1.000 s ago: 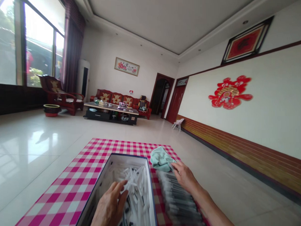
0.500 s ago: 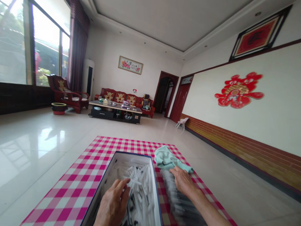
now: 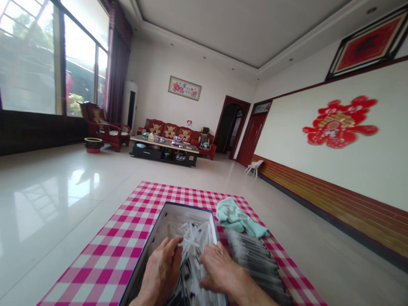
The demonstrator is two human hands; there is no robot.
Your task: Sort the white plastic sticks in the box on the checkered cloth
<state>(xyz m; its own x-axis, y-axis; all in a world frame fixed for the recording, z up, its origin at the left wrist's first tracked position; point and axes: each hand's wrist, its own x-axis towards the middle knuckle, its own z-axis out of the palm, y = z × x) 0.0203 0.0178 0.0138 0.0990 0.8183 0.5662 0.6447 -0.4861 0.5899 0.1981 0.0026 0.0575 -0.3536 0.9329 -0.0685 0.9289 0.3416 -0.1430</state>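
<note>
An open cardboard box with a dark blue rim [image 3: 189,208] lies on a pink-and-white checked cloth [image 3: 107,268]. It holds a loose pile of clear plastic tubes [image 3: 197,242] with black parts among them. My left hand [image 3: 160,273] sits at the box's near left, its curled fingers on the pile. My right hand [image 3: 219,270] rests on the pile from the right, and its fingertips are hidden. Right of the box lies a tight row of black-and-clear pens [image 3: 254,258], with a crumpled mint-green towel [image 3: 238,218] beyond it.
The checked cloth lies on a glossy tiled floor. Far ahead stand a low coffee table [image 3: 163,147] with assorted items, a red sofa [image 3: 169,129] and a red armchair [image 3: 104,129]. A small white chair [image 3: 254,167] stands by the right wall.
My right hand has moved left, off the pens and towel and into the box. The whole view has swung, so the room sits further right in the frame.
</note>
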